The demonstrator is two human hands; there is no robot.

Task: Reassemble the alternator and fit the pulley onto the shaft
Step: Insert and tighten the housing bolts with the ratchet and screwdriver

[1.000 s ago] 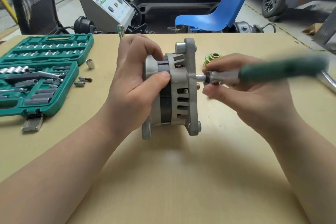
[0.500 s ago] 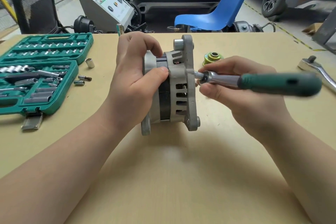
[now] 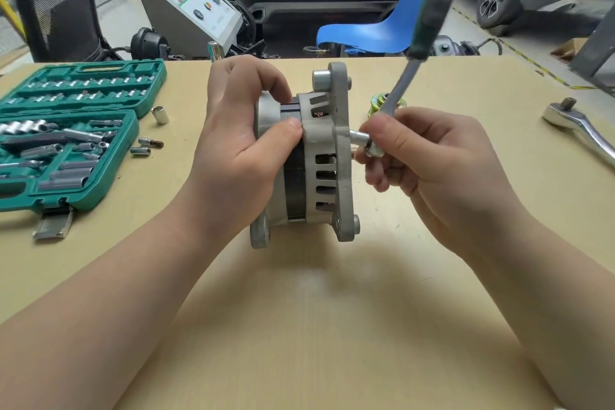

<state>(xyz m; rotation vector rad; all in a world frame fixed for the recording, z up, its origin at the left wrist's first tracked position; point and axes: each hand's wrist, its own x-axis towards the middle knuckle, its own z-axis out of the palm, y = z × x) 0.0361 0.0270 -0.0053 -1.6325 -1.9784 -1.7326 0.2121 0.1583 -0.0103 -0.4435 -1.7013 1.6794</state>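
— Where is the alternator [image 3: 312,156] now?

— It stands on its edge in the middle of the table [image 3: 332,326]. The left hand [image 3: 239,146] grasps its housing, with the thumb laid on the side toward the camera and the fingers curled over the top.

— And the right hand [image 3: 432,163]?

— Its fingers pinch the head of a ratchet wrench [image 3: 406,73]. The socket [image 3: 361,138] on it touches the right face of the alternator. The green handle points up and away from the person, and it looks blurred.

— Is the pulley [image 3: 379,103] on the shaft?

— No. It lies on the table behind the right hand, apart from the alternator.

— What else is there?

— An open green socket set [image 3: 66,133] at the left, some loose sockets [image 3: 146,146] beside it, and a second ratchet [image 3: 579,130] at the right edge.
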